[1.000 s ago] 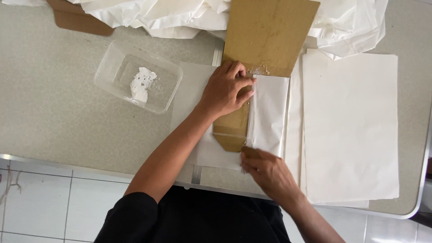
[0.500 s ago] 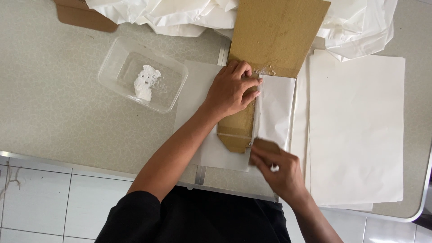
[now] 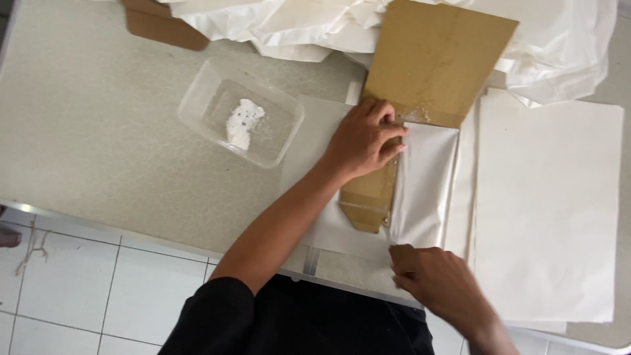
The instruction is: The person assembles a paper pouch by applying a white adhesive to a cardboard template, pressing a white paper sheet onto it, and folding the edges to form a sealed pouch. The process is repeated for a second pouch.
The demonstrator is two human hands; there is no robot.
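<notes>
My left hand (image 3: 365, 141) presses flat on a narrow brown cardboard piece (image 3: 368, 200) that lies on a folded white paper sheet (image 3: 424, 187). A larger brown cardboard panel (image 3: 437, 59) lies just beyond my fingers. My right hand (image 3: 440, 286) is at the near edge of the sheet, close to the table's rim. Its fingers pinch a small brown piece (image 3: 401, 253) against the paper. The two hands are about a hand's length apart.
A clear plastic tub (image 3: 240, 112) with a white blob of paste sits left of the sheet on the speckled table (image 3: 98, 131). A stack of white sheets (image 3: 549, 204) lies on the right, crumpled white paper (image 3: 309, 23) at the back, tiled floor (image 3: 79, 289) below.
My right hand has slid along the paper toward my body and to the right. My left hand has stayed pressed on the cardboard piece.
</notes>
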